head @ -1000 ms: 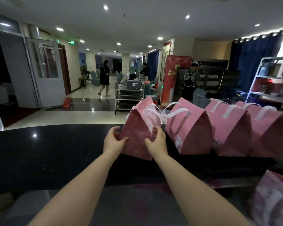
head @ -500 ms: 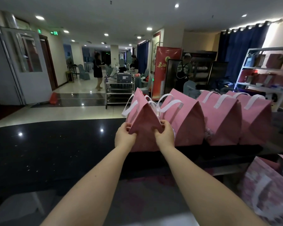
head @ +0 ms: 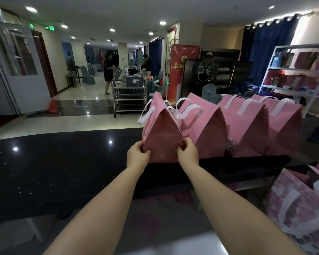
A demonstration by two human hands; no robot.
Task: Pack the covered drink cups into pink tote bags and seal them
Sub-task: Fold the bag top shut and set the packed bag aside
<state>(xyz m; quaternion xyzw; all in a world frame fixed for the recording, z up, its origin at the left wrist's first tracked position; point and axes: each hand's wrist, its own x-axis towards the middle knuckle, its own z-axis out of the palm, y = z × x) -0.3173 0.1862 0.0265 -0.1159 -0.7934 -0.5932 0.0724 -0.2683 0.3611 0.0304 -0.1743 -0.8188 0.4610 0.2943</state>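
A pink tote bag [head: 160, 133] with white handles stands upright on the black counter [head: 53, 162], its top closed to a peak. My left hand [head: 137, 156] grips its lower left edge and my right hand [head: 188, 155] grips its lower right edge. It touches the left end of a row of three more closed pink tote bags [head: 206, 131] along the counter. No drink cups are visible; the bags hide their contents.
A patterned pink bag [head: 300, 205] with white handles sits below the counter at lower right. Beyond the counter are a steel trolley [head: 130, 96], a red banner [head: 182, 74], a white shelf unit [head: 298, 74] and people standing in the hall.
Both hands have set the tilted bag upright against the row of bags. My grip slid down to its lower side edges, and the camera view shifted left.
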